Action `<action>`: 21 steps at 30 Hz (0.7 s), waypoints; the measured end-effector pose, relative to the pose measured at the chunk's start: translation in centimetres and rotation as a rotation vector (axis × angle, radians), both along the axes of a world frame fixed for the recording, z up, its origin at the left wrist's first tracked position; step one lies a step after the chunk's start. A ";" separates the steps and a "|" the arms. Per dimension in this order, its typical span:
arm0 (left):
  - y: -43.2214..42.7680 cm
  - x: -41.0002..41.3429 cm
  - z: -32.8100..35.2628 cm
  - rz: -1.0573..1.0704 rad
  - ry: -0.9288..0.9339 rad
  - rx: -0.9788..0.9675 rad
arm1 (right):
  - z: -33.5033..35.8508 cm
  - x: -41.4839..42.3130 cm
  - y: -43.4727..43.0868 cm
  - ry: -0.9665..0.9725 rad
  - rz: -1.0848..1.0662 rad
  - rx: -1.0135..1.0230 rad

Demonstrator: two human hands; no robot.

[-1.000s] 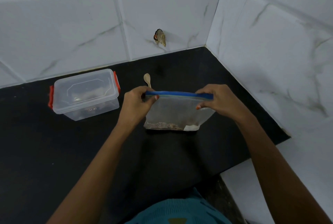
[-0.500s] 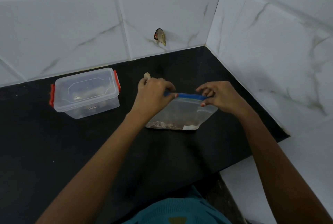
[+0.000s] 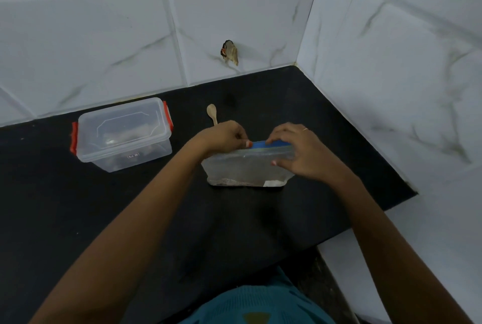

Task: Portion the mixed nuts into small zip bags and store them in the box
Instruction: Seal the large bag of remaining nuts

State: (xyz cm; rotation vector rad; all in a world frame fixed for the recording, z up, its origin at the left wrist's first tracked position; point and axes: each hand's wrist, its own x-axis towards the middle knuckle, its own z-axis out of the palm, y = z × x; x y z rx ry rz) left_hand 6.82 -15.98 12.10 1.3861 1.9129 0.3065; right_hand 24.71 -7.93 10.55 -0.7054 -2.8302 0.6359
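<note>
Blue-topped zip bag (image 3: 242, 170) between hands | left hand (image 3: 221, 137) pinches its strip; right hand (image 3: 303, 153) grips right end

One zip bag (image 3: 245, 167), centre. One clear lidded box (image 3: 122, 136) at 9 o'clock of it. One wooden spoon (image 3: 211, 112) at 11 o'clock. Two hands: left hand (image 3: 221, 137), right hand (image 3: 302, 151). One black worktop (image 3: 78, 206).
</note>
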 end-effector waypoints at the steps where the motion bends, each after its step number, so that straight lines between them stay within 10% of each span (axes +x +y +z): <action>1: 0.1 -0.1 0.0 0.019 -0.046 -0.032 | -0.4 -0.3 -0.4 0.022 0.017 0.028; 9: -0.5 -0.2 -0.7 -0.032 -0.122 -0.033 | -1.9 -0.6 -1.0 0.027 0.045 0.131; 15: -1.9 1.3 -1.4 -0.115 0.439 0.223 | -2.0 -0.5 -1.3 0.066 -0.040 0.073; 21: -2.9 2.4 -2.1 -0.064 0.459 0.247 | -2.0 -0.9 -0.6 -0.015 -0.053 -0.127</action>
